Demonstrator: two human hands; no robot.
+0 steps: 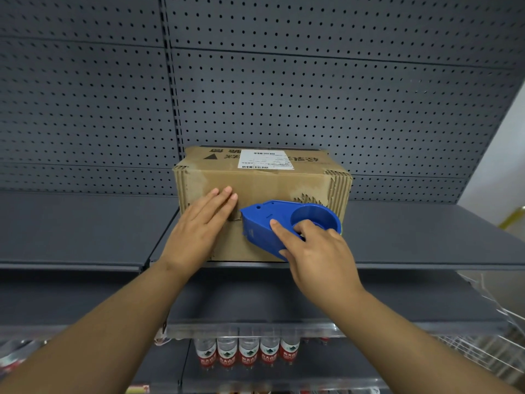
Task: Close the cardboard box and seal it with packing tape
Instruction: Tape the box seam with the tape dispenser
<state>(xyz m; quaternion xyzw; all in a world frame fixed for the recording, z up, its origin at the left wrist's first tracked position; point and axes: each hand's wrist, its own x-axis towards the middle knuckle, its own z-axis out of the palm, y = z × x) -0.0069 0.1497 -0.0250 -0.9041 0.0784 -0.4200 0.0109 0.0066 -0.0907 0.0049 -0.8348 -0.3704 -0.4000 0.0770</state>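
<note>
A worn cardboard box (264, 183) lies on a dark grey shelf (85, 231), its flaps facing me and closed. A white shipping label (265, 160) is stuck on its upper face. My left hand (199, 226) presses flat, fingers straight, on the left part of the front face over the flap seam. My right hand (315, 251) grips a blue tape dispenser (284, 226), whose front edge sits against the seam just right of my left fingertips. The tape roll itself is hidden inside the dispenser.
A grey pegboard wall (284, 81) backs the shelf. Below, a lower shelf holds several water bottles (247, 354) with red labels. A wire basket (494, 322) stands at the lower right.
</note>
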